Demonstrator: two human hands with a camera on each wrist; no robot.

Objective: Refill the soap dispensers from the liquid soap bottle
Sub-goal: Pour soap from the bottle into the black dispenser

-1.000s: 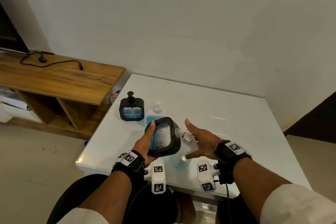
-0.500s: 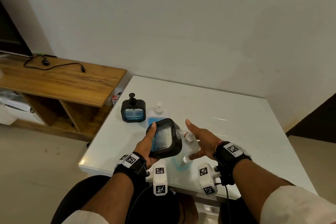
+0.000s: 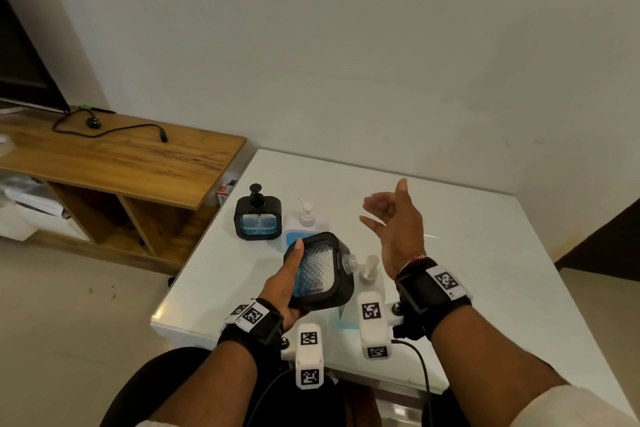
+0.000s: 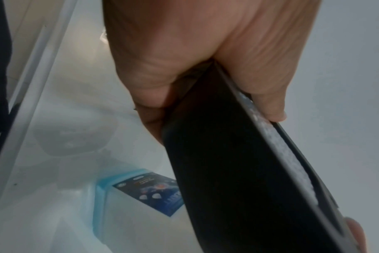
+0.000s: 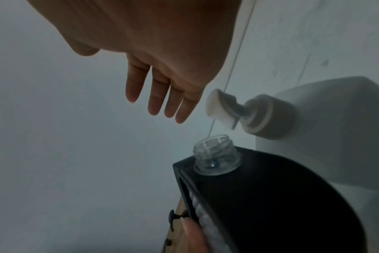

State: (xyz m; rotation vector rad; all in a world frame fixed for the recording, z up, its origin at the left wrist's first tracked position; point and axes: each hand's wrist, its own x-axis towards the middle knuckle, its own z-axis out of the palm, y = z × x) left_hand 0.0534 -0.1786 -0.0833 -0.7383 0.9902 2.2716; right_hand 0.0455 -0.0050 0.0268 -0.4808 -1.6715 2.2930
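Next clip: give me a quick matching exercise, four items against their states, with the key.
Items:
1. left hand
2. right hand
3. far black dispenser
4. held black dispenser

States:
A. pump fitted, standing on the table
B. raised, holding nothing
C. grips a dispenser
D. tilted, neck open, no pump

Pairs: 1-C, 2-B, 3-A, 4-D

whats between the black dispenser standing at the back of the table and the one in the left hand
A white pump bottle with blue soap stands between the capped black dispenser and the held dispenser; the head view shows it.
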